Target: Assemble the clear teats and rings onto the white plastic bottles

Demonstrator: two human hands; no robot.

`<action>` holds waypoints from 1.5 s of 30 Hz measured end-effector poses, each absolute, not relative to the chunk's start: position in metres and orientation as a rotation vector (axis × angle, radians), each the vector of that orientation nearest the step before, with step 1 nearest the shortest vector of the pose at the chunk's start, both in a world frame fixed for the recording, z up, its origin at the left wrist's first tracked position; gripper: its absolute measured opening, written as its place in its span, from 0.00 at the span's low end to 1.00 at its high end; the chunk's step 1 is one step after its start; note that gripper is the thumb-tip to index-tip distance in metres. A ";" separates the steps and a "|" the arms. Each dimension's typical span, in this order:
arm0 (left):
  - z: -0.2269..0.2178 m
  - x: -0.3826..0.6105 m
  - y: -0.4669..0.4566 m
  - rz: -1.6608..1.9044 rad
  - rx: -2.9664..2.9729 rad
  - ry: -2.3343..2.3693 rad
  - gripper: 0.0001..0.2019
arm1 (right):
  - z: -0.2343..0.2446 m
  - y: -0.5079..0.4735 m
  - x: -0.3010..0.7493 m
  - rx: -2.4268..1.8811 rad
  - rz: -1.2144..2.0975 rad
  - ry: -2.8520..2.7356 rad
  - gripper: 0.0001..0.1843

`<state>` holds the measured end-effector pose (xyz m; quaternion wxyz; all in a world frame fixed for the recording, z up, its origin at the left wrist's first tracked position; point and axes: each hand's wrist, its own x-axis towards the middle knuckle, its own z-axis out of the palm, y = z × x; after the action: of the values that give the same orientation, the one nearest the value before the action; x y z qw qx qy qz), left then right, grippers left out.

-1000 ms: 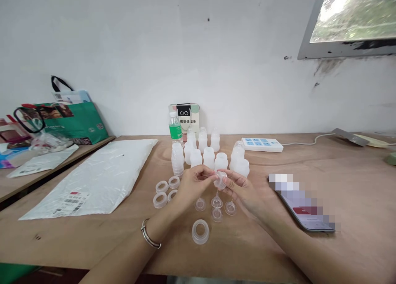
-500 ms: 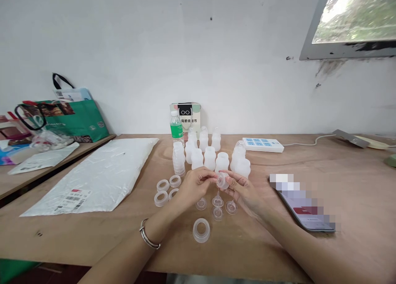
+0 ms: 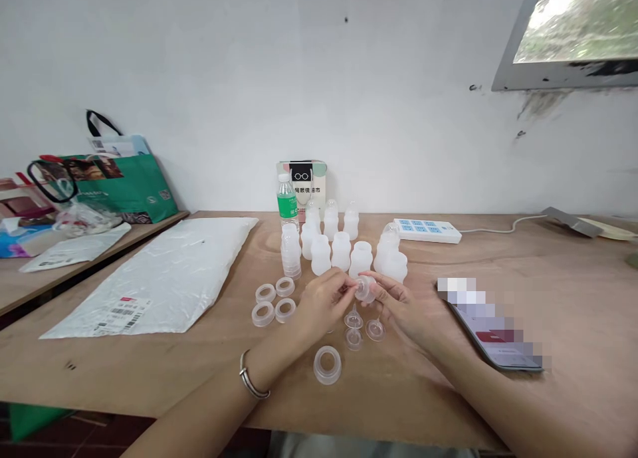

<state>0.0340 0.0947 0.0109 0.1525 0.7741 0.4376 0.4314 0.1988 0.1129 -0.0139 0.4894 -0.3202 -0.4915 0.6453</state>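
Observation:
A translucent screw ring (image 3: pixel 369 289) with a clear bottle nipple in it is held between both hands above the table. My left hand (image 3: pixel 323 303) is closed, its thumb and forefinger pinching the nipple at the left side. Around the ring's right side, my right hand (image 3: pixel 403 306) is closed with thumb and fingers. Below the hands, several clear nipples (image 3: pixel 375 330) stand on the table, one partly hidden by my left hand. A loose ring (image 3: pixel 327 366) lies nearer the front edge. Several more rings (image 3: pixel 263 314) lie left of my left hand.
White baby bottles (image 3: pixel 320 256), several of them capped, stand just behind the hands. Farther back are a green-labelled water bottle (image 3: pixel 287 204) and a paper bag (image 3: pixel 314 179). A white mailing bag (image 3: pixel 169 272) lies left, a phone (image 3: pixel 491 332) right, and a power strip (image 3: pixel 427 230) behind it.
The view has shifted slightly, so most things sit a little higher and farther right. Both hands keep hold of the ring and nipple, which has turned slightly.

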 end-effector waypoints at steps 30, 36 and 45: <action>0.000 0.039 0.101 1.170 1.916 1.313 0.08 | -0.025 0.111 0.199 -0.853 1.424 -1.370 0.19; 0.005 0.035 0.101 1.163 1.962 1.331 0.06 | -0.018 0.109 0.199 -0.848 1.355 -1.476 0.20; 0.000 0.041 0.101 1.120 1.918 1.276 0.03 | -0.023 0.110 0.200 -0.803 1.338 -1.537 0.17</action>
<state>0.0406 0.1011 0.0000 0.2860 0.7175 0.4775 0.4188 0.2005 0.1102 -0.0228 0.4580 -0.3260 -0.6238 0.5429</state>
